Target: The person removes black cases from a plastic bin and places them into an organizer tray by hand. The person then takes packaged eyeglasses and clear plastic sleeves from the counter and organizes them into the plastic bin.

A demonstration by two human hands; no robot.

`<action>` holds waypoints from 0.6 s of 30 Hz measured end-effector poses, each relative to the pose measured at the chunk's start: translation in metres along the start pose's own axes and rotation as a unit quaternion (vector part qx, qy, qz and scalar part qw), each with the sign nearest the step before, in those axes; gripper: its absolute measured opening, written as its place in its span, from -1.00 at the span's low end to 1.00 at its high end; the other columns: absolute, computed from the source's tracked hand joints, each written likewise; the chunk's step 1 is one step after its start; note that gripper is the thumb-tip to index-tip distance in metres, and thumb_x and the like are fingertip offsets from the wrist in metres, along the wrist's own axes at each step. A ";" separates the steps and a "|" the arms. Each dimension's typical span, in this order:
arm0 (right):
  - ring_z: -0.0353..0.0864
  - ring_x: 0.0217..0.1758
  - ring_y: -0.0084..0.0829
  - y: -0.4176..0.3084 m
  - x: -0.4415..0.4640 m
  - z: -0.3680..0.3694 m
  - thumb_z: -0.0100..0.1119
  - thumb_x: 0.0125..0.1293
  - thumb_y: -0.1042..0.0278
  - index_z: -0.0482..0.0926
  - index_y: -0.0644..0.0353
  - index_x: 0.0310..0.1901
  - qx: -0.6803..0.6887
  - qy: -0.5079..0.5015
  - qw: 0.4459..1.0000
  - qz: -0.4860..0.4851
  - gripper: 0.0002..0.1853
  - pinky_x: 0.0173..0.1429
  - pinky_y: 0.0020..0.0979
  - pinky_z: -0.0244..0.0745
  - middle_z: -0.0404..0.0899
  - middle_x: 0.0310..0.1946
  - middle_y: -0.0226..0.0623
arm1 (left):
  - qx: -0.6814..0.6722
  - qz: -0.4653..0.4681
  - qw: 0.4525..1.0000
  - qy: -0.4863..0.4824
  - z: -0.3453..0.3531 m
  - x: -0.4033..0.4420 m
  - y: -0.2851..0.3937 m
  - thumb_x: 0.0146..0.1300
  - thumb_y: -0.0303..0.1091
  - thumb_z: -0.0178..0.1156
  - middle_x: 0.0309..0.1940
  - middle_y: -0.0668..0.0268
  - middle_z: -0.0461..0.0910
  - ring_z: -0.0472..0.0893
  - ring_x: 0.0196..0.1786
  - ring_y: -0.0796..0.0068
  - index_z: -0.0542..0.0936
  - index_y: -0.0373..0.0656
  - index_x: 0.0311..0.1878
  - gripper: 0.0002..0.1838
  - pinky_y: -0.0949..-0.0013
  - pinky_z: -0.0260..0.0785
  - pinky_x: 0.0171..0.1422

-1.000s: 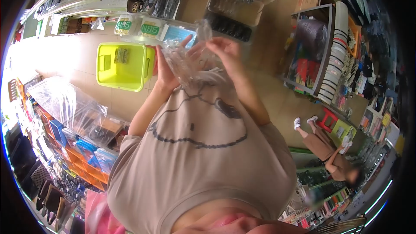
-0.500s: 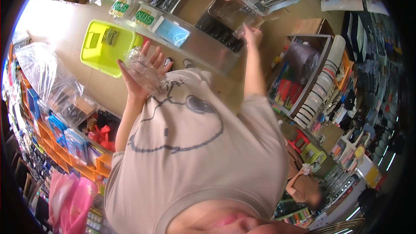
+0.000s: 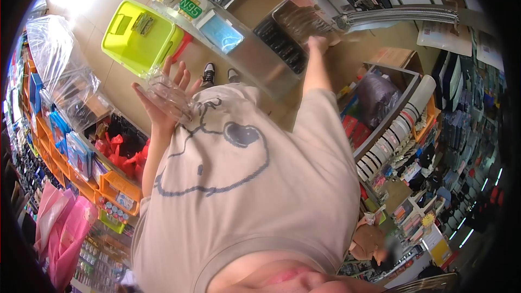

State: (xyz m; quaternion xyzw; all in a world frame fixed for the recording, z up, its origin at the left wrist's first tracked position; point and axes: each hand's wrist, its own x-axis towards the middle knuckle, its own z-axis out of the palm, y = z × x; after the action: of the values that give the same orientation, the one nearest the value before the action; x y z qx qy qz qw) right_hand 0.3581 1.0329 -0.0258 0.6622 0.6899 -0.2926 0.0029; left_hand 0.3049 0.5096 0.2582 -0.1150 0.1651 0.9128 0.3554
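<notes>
My left hand (image 3: 156, 113) is palm up with its fingers spread, and crinkled clear plastic pieces (image 3: 169, 93) lie across the palm, held against the thumb side. My right hand (image 3: 317, 46) reaches out over the near edge of an open bin of clear plastic pieces (image 3: 303, 17). Its fingertips are blurred and partly hidden, so I cannot see what they grip. Beside that bin sits a black compartment tray (image 3: 278, 42) with dark round items.
A lime-green bin (image 3: 138, 57) stands on the floor at left. Packs marked N95 (image 3: 190, 7) and a blue pack (image 3: 221, 31) line the counter. Metal hooks (image 3: 401, 15) jut out at upper right. A grey-edged display box (image 3: 380, 95) is at right; another person (image 3: 372, 239) is behind.
The view has shifted, with the surroundings turned slightly. My right hand, with clear plastic at its fingers before, is now closer in against the bin. My left hand keeps its plastic pieces.
</notes>
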 end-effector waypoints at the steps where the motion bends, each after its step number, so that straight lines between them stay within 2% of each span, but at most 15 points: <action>1: 0.71 0.15 0.00 -0.005 -0.009 -0.003 0.44 0.12 0.24 0.74 0.12 -0.05 -0.008 -0.005 1.000 0.000 -0.66 0.24 0.04 0.60 0.74 0.04 -0.07 | -0.002 0.000 1.000 -0.001 0.000 -0.001 0.000 0.08 0.74 0.03 0.36 0.10 0.41 0.46 0.34 0.19 0.10 -0.05 0.64 0.27 -0.32 0.07 0.60; 5: 0.63 0.26 0.03 -0.016 -0.026 -0.009 0.48 0.15 0.12 0.59 0.14 0.14 -0.011 0.011 1.000 -0.008 -0.46 0.33 0.15 0.50 0.65 0.19 -0.06 | -0.008 0.005 1.000 0.008 -0.001 -0.005 -0.003 0.05 0.74 0.06 0.35 0.11 0.42 0.47 0.34 0.21 0.09 -0.03 0.65 0.29 -0.30 0.07 0.60; 8: 0.65 0.21 0.05 -0.012 -0.020 -0.002 0.42 0.10 0.11 0.61 0.31 0.04 -0.008 0.052 0.998 -0.045 -0.46 0.29 -0.04 0.54 0.69 0.07 0.05 | -0.005 0.010 1.000 0.018 -0.003 -0.008 -0.005 0.05 0.74 0.06 0.35 0.11 0.43 0.47 0.34 0.22 0.09 -0.02 0.65 0.29 -0.29 0.08 0.59; 11: 0.67 0.19 0.04 -0.002 0.009 0.023 0.40 0.16 0.01 0.66 0.36 0.03 -0.053 0.089 0.992 -0.066 -0.43 0.28 -0.06 0.55 0.70 0.06 0.07 | -0.007 0.019 0.999 0.029 0.001 -0.009 -0.006 0.05 0.74 0.06 0.35 0.11 0.42 0.48 0.33 0.22 0.09 0.00 0.65 0.28 -0.29 0.07 0.59; 14: 0.69 0.19 0.01 -0.033 -0.023 -0.006 0.33 0.21 -0.09 0.70 0.37 0.03 -0.096 -0.032 0.995 -0.021 -0.39 0.28 -0.11 0.56 0.71 0.05 0.09 | -0.013 0.020 0.999 0.036 0.001 -0.011 -0.006 0.05 0.74 0.07 0.36 0.10 0.42 0.48 0.33 0.21 0.09 0.00 0.65 0.28 -0.30 0.07 0.59; 17: 0.69 0.20 -0.02 -0.023 -0.001 0.017 0.28 0.23 -0.20 0.72 0.37 0.03 -0.150 -0.012 0.988 -0.038 -0.33 0.28 -0.16 0.56 0.71 0.05 0.10 | -0.015 0.018 0.999 0.036 -0.001 -0.011 -0.006 0.05 0.74 0.07 0.36 0.10 0.41 0.47 0.33 0.20 0.09 0.01 0.65 0.28 -0.30 0.06 0.59; 18: 0.69 0.20 -0.02 -0.020 0.000 0.019 0.29 0.23 -0.20 0.72 0.37 0.03 -0.129 -0.004 0.991 -0.033 -0.33 0.29 -0.16 0.56 0.71 0.05 0.11 | -0.016 0.018 0.999 0.035 -0.001 -0.011 -0.006 0.05 0.74 0.07 0.37 0.10 0.41 0.47 0.33 0.20 0.09 0.01 0.65 0.28 -0.31 0.06 0.59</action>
State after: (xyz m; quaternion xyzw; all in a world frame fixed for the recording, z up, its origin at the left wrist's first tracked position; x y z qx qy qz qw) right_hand 0.3324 1.0266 -0.0332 0.6320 0.7432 -0.2038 0.0813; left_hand 0.3170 0.5062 0.2595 -0.1492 0.1648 0.9170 0.3312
